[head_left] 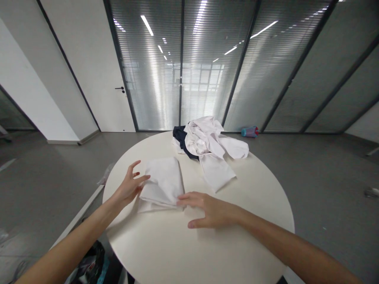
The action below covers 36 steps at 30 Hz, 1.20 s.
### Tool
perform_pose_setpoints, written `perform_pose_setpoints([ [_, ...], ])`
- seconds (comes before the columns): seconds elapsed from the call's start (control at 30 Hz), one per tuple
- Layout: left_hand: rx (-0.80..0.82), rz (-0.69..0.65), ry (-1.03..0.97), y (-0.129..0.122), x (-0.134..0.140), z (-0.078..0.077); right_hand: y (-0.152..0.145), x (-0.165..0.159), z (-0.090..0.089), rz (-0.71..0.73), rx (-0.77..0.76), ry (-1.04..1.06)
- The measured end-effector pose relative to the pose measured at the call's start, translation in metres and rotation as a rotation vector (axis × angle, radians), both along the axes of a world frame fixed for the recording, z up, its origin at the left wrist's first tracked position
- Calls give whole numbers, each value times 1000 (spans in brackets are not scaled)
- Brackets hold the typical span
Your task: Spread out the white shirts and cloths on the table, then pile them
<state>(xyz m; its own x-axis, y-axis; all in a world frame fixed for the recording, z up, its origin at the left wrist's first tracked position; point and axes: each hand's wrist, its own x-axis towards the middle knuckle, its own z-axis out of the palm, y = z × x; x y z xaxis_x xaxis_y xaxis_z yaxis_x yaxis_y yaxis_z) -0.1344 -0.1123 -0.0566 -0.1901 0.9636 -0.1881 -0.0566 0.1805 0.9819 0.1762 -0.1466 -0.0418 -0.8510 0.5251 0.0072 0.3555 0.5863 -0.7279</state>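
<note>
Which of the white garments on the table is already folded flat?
The folded white garment between both hands, at the table's left side. The other white shirts lie crumpled in a heap at the far edge, over a dark garment.

An office: glass partition walls (207,63) with dark frames and lowered blinds (ceiling strip lights mirrored in them), a white door (103,79) with a black handle, grey floor (325,173), and a round white table (237,236).
</note>
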Motion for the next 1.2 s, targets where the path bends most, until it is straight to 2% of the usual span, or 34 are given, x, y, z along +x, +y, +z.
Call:
perform_pose_setpoints([
  [0.1,12,97,36,-1,4,1,-7,-3,3,124,-236,59],
  [0.17,23,142,73,-3,6,1,-6,-3,3,111,-297,75],
  [0.23,-9,111,84,-3,5,1,1,-1,2,6,-263,108],
  [0.33,-78,-61,23,1,5,6,13,4,2,-171,-196,201],
  [0.4,-27,-133,-33,2,11,13,19,7,5,-259,-171,283],
  [0.47,99,-195,-93,-1,26,25,22,10,12,-377,-102,412],
  [0.53,245,-373,-149,-10,47,38,24,16,21,-584,97,601],
  [0.6,357,-707,-156,-22,69,52,23,25,32,-825,397,792],
  [0.67,429,-1064,-54,-33,85,64,22,38,42,-990,672,924],
  [0.7,465,-1187,48,-36,89,67,22,44,46,-1026,756,964],
  [0.73,510,-1255,178,-37,90,68,21,50,49,-1035,800,981],
  [0.8,621,-1233,477,-33,87,63,22,57,51,-988,794,917],
  [0.87,713,-1084,756,-23,79,49,25,56,44,-847,713,700],
  [0.97,770,-935,1025,-9,65,24,34,44,21,-458,582,238],
  [1.03,789,-944,1118,-5,58,11,39,33,4,-214,524,-9],
  [1.07,786,-944,1152,-5,57,7,41,29,-4,-136,514,-93],
  [1.13,729,-877,1225,-7,58,0,44,23,-15,-74,539,-191],
  [1.2,601,-783,1296,-9,61,-5,43,22,-20,-86,609,-235],
])
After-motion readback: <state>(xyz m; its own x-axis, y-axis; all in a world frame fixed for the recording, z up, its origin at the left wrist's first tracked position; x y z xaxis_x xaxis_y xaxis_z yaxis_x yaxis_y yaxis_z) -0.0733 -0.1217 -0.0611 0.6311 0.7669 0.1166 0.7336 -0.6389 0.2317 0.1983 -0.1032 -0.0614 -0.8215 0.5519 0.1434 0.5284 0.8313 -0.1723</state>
